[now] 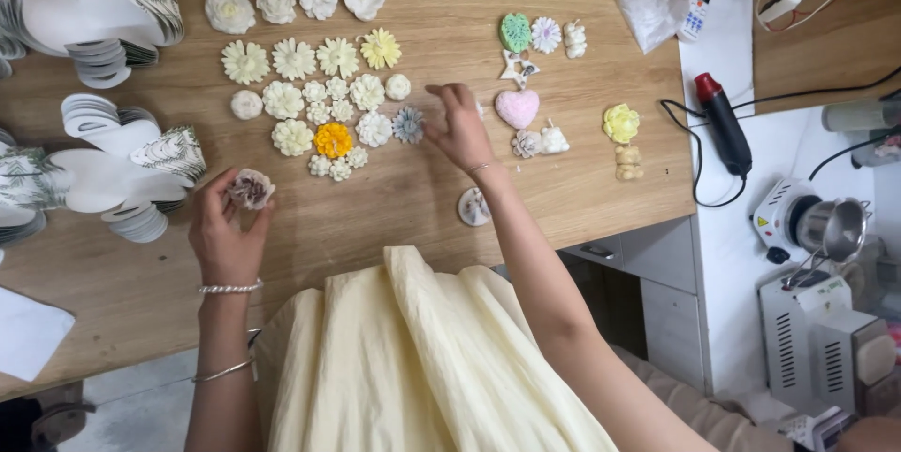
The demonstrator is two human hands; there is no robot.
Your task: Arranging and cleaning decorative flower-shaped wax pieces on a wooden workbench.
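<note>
My left hand [225,231] holds a pale flower-shaped piece with a purplish centre [251,188] just above the wooden table [394,208]. My right hand [460,125] reaches over the table with its fingers apart and nothing in them. It hovers beside a grey-blue flower [408,123] at the right edge of a cluster of white and cream flower pieces [314,86], which has one orange flower [333,140] in it. To the right of this hand lies a pink heart [517,107]. A round flat piece [474,207] lies under my right forearm.
Stacks of white cut-out cards [103,20] lie at the left. A green heart [514,31], a yellow flower [620,122] and small figures sit at the right. Further right are a crumpled bag [646,1], a remote [695,7], a black and red tool [723,123] and white machines [817,227].
</note>
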